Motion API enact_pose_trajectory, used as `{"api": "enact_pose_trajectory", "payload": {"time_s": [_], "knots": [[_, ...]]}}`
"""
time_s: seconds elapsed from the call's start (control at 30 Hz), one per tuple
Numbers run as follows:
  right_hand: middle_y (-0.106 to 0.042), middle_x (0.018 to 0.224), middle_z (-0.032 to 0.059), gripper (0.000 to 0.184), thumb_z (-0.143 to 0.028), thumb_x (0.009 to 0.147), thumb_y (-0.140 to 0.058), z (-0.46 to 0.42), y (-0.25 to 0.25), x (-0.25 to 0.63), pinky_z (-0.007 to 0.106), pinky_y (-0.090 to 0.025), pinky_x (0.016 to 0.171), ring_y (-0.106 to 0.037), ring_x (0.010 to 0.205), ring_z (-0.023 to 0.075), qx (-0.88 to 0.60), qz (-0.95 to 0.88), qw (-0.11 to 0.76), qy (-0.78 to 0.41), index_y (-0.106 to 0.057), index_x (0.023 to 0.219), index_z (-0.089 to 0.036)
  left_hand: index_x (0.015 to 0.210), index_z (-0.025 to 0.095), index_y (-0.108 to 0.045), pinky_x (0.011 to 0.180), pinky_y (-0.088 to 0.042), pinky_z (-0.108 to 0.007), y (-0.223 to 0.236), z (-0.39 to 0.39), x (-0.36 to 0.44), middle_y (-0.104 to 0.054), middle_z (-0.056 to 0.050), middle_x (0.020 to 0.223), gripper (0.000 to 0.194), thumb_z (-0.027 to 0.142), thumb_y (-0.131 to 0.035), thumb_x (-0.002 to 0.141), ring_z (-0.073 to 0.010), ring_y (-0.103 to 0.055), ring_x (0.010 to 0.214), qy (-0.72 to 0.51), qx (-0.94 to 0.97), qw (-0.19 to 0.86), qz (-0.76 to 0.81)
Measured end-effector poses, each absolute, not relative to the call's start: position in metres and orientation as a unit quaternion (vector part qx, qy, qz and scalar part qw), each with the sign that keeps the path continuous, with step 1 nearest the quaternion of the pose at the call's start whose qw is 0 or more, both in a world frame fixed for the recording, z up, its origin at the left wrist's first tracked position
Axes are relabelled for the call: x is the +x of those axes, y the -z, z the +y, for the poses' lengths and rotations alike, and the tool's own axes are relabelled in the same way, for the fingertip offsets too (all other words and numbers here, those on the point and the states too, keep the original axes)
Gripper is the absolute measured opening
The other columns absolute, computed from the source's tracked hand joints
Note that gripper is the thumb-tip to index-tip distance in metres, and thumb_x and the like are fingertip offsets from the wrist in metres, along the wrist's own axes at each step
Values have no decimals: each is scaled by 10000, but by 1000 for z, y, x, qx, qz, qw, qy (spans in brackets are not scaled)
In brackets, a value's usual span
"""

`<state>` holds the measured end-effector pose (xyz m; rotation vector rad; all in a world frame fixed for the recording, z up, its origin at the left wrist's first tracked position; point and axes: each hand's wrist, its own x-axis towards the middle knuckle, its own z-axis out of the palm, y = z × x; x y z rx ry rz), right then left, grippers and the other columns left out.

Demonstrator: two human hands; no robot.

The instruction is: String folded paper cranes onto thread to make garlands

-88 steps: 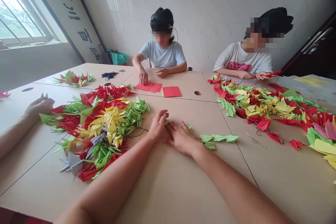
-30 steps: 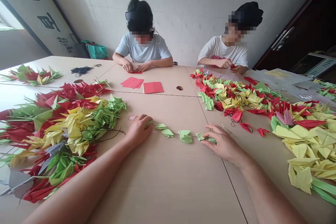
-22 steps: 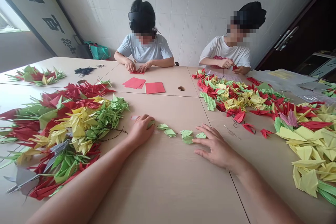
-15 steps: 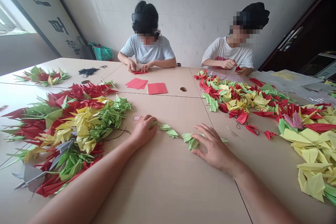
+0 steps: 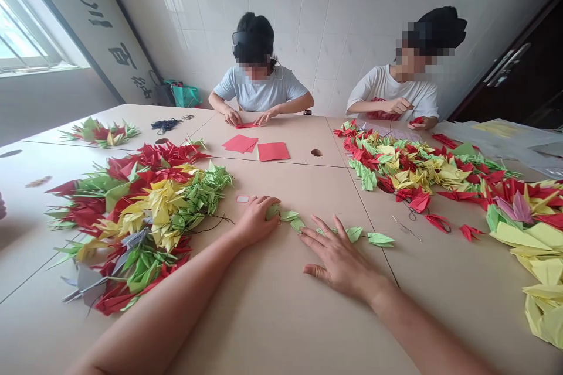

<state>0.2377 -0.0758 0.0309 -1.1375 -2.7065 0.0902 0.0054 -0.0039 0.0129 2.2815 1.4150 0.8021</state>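
Our left hand point(image 5: 257, 222) lies curled and low on the table, its fingers bunched at the near end of a string of green paper cranes point(image 5: 323, 229). We cannot tell whether they pinch that first crane or only rest against it. Our right hand point(image 5: 341, 258) is spread wide and palm down, holding nothing, with its fingertips point(image 5: 317, 229) at the string's middle stretch.

The string lies on the bare tabletop directly ahead of our wrists, between the two hands and running on past the right one. Its long axis goes from the left hand rightward and slightly toward us, ending in a crane point(image 5: 380, 239) beyond our right fingers. The left hand is nearer the string's end, and the right hand is nearer its free run.

Just beyond the left hand sits a small paper tag point(image 5: 241, 199). To the left of that hand, a large heap of red, yellow and green paper cranes point(image 5: 145, 217) trails black thread point(image 5: 213, 221) toward our wrist. Right of the right hand lies a thin metal tool point(image 5: 407, 228), and farther out and ahead spreads a second heap of paper cranes point(image 5: 416, 173).

Straight across the table, two red paper squares point(image 5: 273, 152) lie near a seated person's hands point(image 5: 248, 120).
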Motion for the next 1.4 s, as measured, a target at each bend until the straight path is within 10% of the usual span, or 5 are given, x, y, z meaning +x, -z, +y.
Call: {"api": "enact_pose_trajectory", "payload": {"time_s": [0.13,0.3,0.7,1.2,1.4], "knots": [[-599,1186,82,493,-556,862,-390,-76,-33,234,554,-123,1086,-395,1235,263,-413,-900,138,-24,-562,1156,-200,1100,197,-540,911,-397,-362,-14,-3,4,-612,-58,1051,335,236,-438,784,-209,-542,1001,-308,770,237,507],[-405,1400,100,606,-587,860,-342,-65,-31,215,577,-151,1065,-238,1333,292,-408,-905,120,-13,-414,1328,-208,1129,185,-504,875,-429,-322,-11,2,0,-608,-59,1031,367,205,-323,810,-169,-556,994,-374,697,325,518],[-474,1337,110,562,-560,878,-329,-45,-37,160,605,-93,1057,-246,1325,286,-401,-908,102,-64,-433,1297,-201,1067,177,-490,861,-460,-338,-9,8,-7,-587,-54,970,316,238,-392,772,-164,-621,906,-493,572,427,497],[-352,1433,98,562,-545,870,-363,-32,-49,179,611,-150,1034,-217,1346,285,-484,-862,112,-99,-378,1342,-239,981,175,-558,835,-467,-330,-5,8,-7,-616,-64,988,292,131,-408,734,-166,-587,908,-415,675,259,552],[-489,1333,95,553,-523,765,-545,-55,-39,299,521,-381,960,-367,1274,334,-569,-809,106,-99,-502,1250,-260,944,199,-613,874,-427,-377,-9,2,1,-639,-59,979,314,113,-485,670,-220,-557,933,-334,759,204,520]]}}
